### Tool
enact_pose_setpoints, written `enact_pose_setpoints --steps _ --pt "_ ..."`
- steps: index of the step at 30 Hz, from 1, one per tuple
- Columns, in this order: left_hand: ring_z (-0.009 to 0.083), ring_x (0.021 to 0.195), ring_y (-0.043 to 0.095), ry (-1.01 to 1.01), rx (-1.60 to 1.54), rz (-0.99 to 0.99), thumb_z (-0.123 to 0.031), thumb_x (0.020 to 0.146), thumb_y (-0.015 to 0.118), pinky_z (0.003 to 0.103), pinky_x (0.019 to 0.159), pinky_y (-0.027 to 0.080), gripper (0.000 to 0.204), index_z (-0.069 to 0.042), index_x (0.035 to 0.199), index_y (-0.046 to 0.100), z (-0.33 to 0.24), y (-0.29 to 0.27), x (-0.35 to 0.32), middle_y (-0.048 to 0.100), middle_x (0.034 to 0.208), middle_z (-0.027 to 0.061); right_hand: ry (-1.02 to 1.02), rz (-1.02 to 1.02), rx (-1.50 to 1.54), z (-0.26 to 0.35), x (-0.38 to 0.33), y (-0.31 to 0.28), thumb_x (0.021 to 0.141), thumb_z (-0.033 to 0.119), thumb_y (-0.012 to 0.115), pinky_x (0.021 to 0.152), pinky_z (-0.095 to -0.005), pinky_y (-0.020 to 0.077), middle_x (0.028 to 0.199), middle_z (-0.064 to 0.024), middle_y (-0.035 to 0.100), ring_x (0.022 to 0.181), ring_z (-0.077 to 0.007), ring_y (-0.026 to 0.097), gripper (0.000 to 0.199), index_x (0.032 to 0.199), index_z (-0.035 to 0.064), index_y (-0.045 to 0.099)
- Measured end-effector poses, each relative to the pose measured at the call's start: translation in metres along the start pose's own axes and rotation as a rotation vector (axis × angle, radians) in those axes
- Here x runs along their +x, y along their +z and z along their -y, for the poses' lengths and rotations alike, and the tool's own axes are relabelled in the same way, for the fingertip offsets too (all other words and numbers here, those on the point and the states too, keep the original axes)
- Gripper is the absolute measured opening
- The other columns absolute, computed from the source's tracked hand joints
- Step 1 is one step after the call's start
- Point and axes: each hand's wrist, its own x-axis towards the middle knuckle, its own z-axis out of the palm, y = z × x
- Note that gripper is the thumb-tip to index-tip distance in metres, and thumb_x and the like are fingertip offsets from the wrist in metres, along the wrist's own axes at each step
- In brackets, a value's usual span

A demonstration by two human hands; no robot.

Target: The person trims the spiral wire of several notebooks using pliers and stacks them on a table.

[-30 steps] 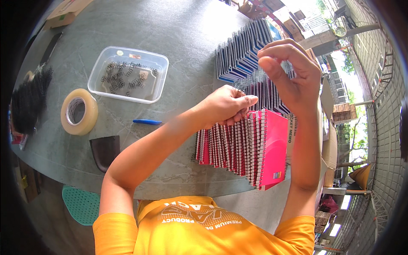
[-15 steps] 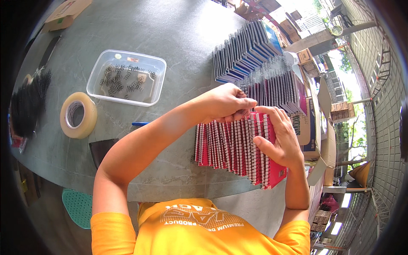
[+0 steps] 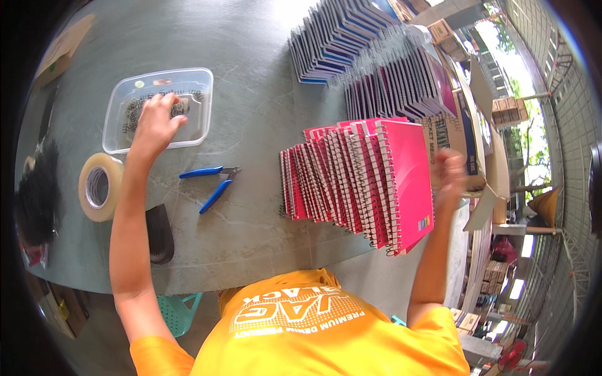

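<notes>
My left hand (image 3: 157, 125) hovers over the clear plastic container (image 3: 202, 128), thumb apart from the slightly bent fingers. Short black coil pieces (image 3: 133, 113) lie inside, partly hidden by the hand. I see nothing held in it. To the right, my right hand (image 3: 449, 177) is smeared by motion, beside the pink spiral notebooks (image 3: 411, 182) and in front of an open cardboard box (image 3: 467, 135). Its fingers do not show clearly. The notebooks stand in a leaning row, with their white-edged coil bindings toward the left.
Blue-handled cutting pliers (image 3: 213, 195) lie spread on the table (image 3: 251, 125). A tape roll (image 3: 100, 188) and a black curved piece (image 3: 160, 233) are at left, near a bundle of black coils (image 3: 37, 194). Purple notebooks (image 3: 401, 88) and blue notebooks (image 3: 342, 41) stand farther back.
My left hand has gone from the notebooks leftward to the plastic container. My right hand has come off the pink notebooks to the right. The pliers, earlier mostly hidden by my arm, now show fully.
</notes>
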Motion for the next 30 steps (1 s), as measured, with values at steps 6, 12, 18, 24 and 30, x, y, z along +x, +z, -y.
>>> enact_pose_setpoints --steps 6,12,18,24,30 --pt "0.0321 0.099 0.055 0.091 0.099 -0.161 -0.010 0.074 0.068 0.040 0.089 0.042 0.036 -0.003 0.109 0.060 -0.033 -0.005 -0.019 0.059 0.103 0.0157 0.340 0.157 -0.719 -0.264 -0.111 0.008 0.087 0.026 0.058 0.083 -0.0362 0.0421 0.106 -0.0122 0.059 0.095 -0.0239 0.055 0.030 0.104 0.0019 0.057" --pt "0.0309 0.092 0.058 0.135 -0.162 0.267 -0.015 0.076 0.070 0.039 0.077 0.048 0.032 -0.003 0.104 0.060 -0.118 0.023 -0.093 0.059 0.094 0.0151 0.402 0.274 -0.863 -0.320 -0.141 0.007 0.084 0.019 0.062 0.075 -0.0336 0.0443 0.101 -0.0124 0.061 0.086 -0.0231 0.058 0.023 0.098 0.0014 0.058" --pt "0.0302 0.092 0.055 0.214 -0.167 0.351 -0.026 0.076 0.068 0.038 0.072 0.050 0.039 -0.002 0.103 0.053 -0.160 0.096 -0.160 0.055 0.093 0.0138 0.087 0.085 -0.725 -0.285 -0.184 0.041 0.082 0.012 0.066 0.068 -0.0310 0.0465 0.097 -0.0125 0.062 0.077 -0.0224 0.060 0.016 0.092 0.0009 0.059" --pt "0.0281 0.082 0.055 0.280 -0.156 0.300 -0.016 0.077 0.064 0.035 0.065 0.051 0.021 -0.004 0.089 0.050 -0.147 0.130 -0.168 0.052 0.085 0.0119 0.056 -0.045 -0.226 -0.102 -0.240 0.115 0.077 0.005 0.071 0.065 -0.0288 0.0480 0.088 -0.0080 0.060 0.076 -0.0206 0.060 0.016 0.088 0.0026 0.060" --pt "0.0232 0.062 0.057 -0.104 -0.885 0.612 -0.021 0.089 0.052 0.033 0.052 0.050 0.015 -0.006 0.091 0.052 -0.140 0.107 -0.145 0.056 0.082 0.0089 -0.055 -0.032 -0.002 -0.025 -0.249 0.187 0.075 0.001 0.071 0.071 -0.0278 0.0488 0.086 -0.0075 0.059 0.077 -0.0195 0.060 0.017 0.088 0.0050 0.062"
